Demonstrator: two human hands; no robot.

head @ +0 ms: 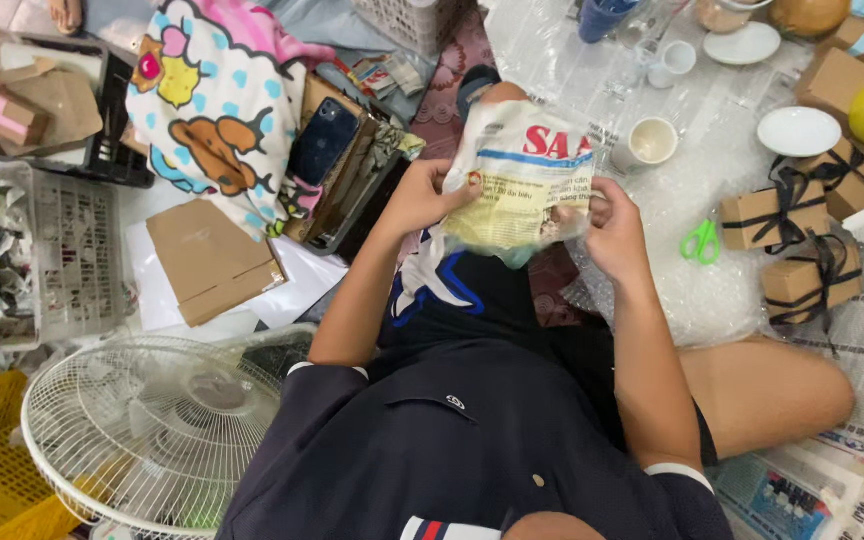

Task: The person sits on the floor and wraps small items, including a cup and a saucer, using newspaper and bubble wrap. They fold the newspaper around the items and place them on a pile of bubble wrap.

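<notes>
Both my hands hold a bundle wrapped in newspaper (522, 180) above my lap. My left hand (422, 195) grips its left edge, fingers on the paper. My right hand (612, 230) grips its right side, where some bubble wrap sticks out. What is inside the wrapping is hidden. I sit cross-legged on the floor in dark clothes.
Brown boxes tied with black ribbon (782, 215), green scissors (700, 242), white cups (647, 143) and saucers (798, 131) lie on bubble wrap at right. A flat cardboard piece (210, 262), a phone (322, 140) and a patterned cloth (217, 100) are at left. A white fan (152, 430) stands near my left side.
</notes>
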